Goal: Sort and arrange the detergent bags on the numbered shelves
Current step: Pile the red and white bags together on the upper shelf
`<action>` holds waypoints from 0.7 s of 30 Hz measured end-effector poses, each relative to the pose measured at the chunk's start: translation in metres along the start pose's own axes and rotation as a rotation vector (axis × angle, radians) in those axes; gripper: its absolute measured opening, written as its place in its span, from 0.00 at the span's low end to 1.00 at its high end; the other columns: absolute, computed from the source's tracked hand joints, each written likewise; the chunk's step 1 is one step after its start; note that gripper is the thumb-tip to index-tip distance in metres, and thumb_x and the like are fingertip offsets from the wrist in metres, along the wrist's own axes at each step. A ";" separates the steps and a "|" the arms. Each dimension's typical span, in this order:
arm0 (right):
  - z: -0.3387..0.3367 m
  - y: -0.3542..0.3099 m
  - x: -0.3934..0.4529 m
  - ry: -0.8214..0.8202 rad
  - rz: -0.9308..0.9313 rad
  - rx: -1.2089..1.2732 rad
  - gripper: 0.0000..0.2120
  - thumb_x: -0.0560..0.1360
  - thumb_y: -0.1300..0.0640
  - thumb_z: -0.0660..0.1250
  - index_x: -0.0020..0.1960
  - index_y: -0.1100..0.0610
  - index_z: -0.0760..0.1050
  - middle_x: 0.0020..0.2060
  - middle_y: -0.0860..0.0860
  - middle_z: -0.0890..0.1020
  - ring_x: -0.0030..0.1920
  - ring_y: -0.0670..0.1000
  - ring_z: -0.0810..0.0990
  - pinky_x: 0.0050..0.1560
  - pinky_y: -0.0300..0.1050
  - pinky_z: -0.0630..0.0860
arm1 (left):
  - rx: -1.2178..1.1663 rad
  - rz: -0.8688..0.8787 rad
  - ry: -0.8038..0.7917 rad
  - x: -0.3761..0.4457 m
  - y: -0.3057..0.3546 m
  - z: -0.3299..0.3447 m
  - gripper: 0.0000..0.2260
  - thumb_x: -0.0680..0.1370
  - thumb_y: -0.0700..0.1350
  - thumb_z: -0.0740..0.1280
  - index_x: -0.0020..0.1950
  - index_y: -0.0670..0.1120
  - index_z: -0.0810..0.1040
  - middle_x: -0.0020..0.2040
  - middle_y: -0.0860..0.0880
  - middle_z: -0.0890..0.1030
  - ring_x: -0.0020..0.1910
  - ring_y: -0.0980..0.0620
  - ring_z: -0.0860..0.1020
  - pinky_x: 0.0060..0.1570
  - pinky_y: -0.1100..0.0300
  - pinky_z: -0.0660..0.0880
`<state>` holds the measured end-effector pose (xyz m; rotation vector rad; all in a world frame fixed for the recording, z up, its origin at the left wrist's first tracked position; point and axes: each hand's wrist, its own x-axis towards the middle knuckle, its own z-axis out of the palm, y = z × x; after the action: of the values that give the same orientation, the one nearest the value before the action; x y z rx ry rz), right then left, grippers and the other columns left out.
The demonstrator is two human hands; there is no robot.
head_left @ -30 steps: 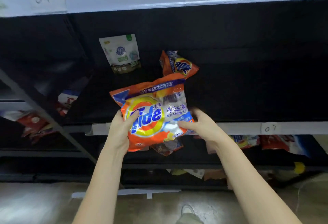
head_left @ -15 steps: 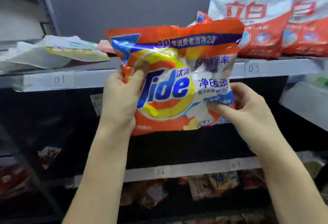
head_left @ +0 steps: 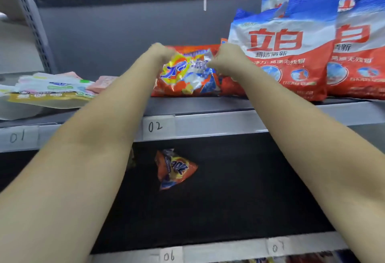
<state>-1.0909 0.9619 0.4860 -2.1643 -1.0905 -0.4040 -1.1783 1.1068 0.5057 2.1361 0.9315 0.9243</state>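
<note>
Gripping an orange Tide bag (head_left: 187, 73), both hands (head_left: 160, 54) (head_left: 225, 56) reach above label 02 (head_left: 155, 126).

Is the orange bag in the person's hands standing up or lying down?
Lying down. The orange bag rests flat on the shelf above label 02, with the left hand and right hand gripping its upper edge.
</note>
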 end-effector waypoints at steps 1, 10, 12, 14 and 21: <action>0.000 0.001 0.002 0.025 -0.021 -0.019 0.14 0.73 0.62 0.62 0.30 0.61 0.62 0.28 0.55 0.65 0.37 0.56 0.67 0.26 0.41 0.58 | 0.088 -0.002 -0.013 -0.002 -0.003 0.003 0.11 0.78 0.45 0.61 0.52 0.38 0.74 0.44 0.40 0.73 0.34 0.46 0.71 0.35 0.59 0.68; -0.002 0.013 -0.071 0.095 -0.186 0.070 0.15 0.77 0.54 0.63 0.60 0.60 0.75 0.54 0.55 0.81 0.57 0.54 0.77 0.57 0.47 0.71 | 0.407 0.364 0.162 -0.087 -0.024 0.003 0.12 0.79 0.46 0.58 0.54 0.46 0.80 0.52 0.48 0.81 0.52 0.47 0.76 0.50 0.59 0.70; 0.000 0.009 -0.100 0.122 -0.217 0.150 0.13 0.77 0.55 0.64 0.59 0.60 0.75 0.52 0.54 0.82 0.53 0.53 0.79 0.56 0.47 0.73 | 0.350 0.451 0.224 -0.124 -0.030 -0.003 0.13 0.79 0.47 0.59 0.58 0.46 0.79 0.56 0.51 0.81 0.55 0.50 0.77 0.53 0.59 0.71; 0.003 0.002 -0.132 0.170 -0.255 0.211 0.13 0.76 0.56 0.65 0.58 0.60 0.75 0.50 0.53 0.82 0.50 0.51 0.80 0.55 0.47 0.74 | 0.292 0.555 0.287 -0.161 -0.043 -0.008 0.12 0.79 0.47 0.60 0.57 0.46 0.79 0.53 0.51 0.82 0.54 0.51 0.78 0.53 0.59 0.71; 0.049 -0.014 -0.240 0.027 -0.205 0.371 0.12 0.76 0.54 0.66 0.59 0.54 0.76 0.49 0.47 0.81 0.50 0.44 0.79 0.55 0.39 0.76 | 0.320 0.581 0.215 -0.256 -0.127 -0.001 0.10 0.79 0.46 0.62 0.57 0.48 0.79 0.52 0.51 0.81 0.53 0.52 0.75 0.50 0.66 0.64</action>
<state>-1.2482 0.8596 0.3271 -1.7269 -1.2669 -0.2934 -1.3530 0.9757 0.3220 2.6936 0.5833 1.3812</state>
